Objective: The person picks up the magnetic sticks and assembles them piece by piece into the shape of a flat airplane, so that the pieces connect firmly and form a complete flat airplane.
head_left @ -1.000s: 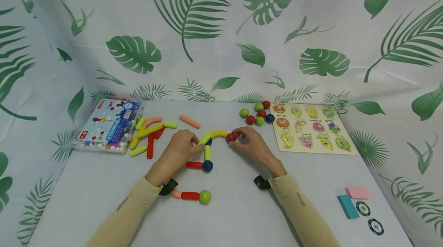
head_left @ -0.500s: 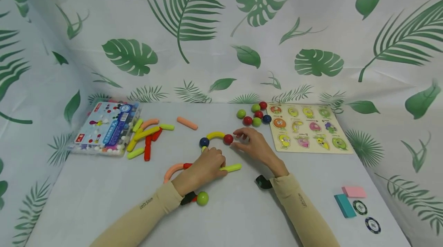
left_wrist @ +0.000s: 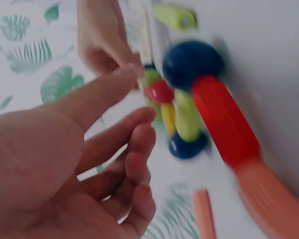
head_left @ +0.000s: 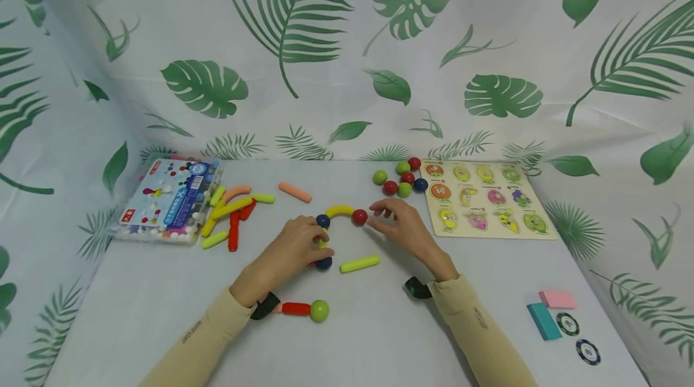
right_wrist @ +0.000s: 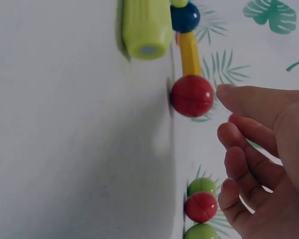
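My left hand (head_left: 287, 251) hovers with loosely bent fingers beside a chain of magnetic rods and balls. Nothing lies between its thumb and fingers in the left wrist view. The chain runs from a red ball (head_left: 359, 217) through a curved yellow rod (head_left: 340, 210), a blue ball (head_left: 322, 220) and a yellow-green rod (left_wrist: 188, 115) to a second blue ball (head_left: 323, 263). A red rod (left_wrist: 226, 122) and a curved peach rod (left_wrist: 269, 191) follow. My right hand (head_left: 403, 227) is relaxed, thumb tip just off the red ball. A loose yellow-green rod (head_left: 360, 264) lies between the hands.
A green ball (head_left: 319, 311) on a red rod (head_left: 296, 308) forms the chain's near end. Loose rods (head_left: 233, 230) lie by a plastic box (head_left: 162, 200) at left. Several balls (head_left: 390, 187) sit beside a fruit board (head_left: 488, 200). Blocks (head_left: 544, 321) and chips are at right.
My left hand carried the yellow-green rod away from the upper blue ball, laid it down to the right and moved back left. The right fingers have come off the red ball.
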Available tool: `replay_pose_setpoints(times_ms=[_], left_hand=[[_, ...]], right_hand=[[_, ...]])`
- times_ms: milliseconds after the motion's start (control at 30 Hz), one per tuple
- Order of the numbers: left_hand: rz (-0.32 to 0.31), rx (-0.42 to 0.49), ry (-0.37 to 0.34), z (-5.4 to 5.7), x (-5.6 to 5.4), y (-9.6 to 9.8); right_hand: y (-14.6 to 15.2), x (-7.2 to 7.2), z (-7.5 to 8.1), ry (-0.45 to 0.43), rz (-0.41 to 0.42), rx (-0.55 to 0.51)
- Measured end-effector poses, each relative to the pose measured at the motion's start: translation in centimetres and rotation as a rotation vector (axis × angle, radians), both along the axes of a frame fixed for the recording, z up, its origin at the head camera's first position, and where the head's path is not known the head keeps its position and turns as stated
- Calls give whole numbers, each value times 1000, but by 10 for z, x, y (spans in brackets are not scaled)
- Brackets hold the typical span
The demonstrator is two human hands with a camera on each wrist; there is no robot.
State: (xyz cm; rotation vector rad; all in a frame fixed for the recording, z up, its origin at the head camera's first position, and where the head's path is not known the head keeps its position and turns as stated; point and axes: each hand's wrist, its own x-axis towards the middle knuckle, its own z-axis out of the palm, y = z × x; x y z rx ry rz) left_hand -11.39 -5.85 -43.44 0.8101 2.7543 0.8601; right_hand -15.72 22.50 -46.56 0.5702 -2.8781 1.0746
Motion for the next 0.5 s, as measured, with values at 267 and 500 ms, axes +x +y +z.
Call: replay_pose_setpoints(times_ms=[267,500], left_hand=[[-36,26,-106,-14,-1,-34],[-64,23,-108,-24,-1,-42]], right_hand=[[-1,23,2,3,81,-31],[-6,44,-5,-64,176,-53]])
